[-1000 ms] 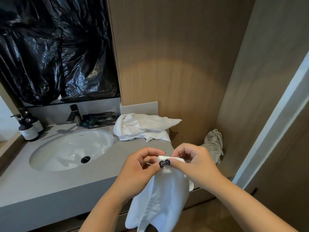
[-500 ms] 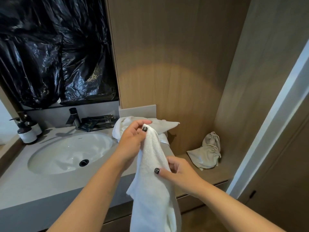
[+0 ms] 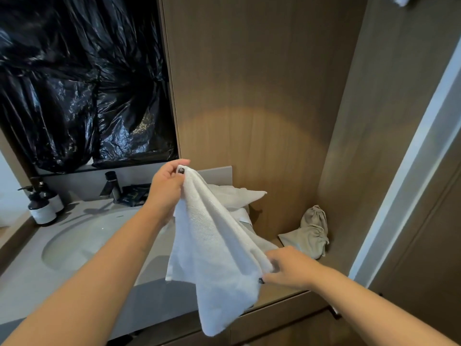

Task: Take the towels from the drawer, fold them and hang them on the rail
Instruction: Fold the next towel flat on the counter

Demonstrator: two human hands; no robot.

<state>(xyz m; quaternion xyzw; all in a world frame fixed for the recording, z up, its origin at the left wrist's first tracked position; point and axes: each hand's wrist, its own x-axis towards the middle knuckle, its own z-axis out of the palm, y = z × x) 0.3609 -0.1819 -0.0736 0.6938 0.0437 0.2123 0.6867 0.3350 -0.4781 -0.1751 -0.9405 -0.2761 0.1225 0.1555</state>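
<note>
Two hands stretch one white towel [image 3: 219, 248] slantwise above the counter [image 3: 30, 283]. Left hand [image 3: 167, 188] pinches its top corner, raised near the faucet [image 3: 112, 186]; right hand [image 3: 289, 268] grips the lower edge, low and to the right. Behind it, a second towel [image 3: 239, 196] lies crumpled on the counter beside the sink [image 3: 74, 243].

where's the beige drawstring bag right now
In the head view, the beige drawstring bag sits low on the right, on the wooden ledge in the corner of the wood-panelled walls, just beyond the right hand.
</note>
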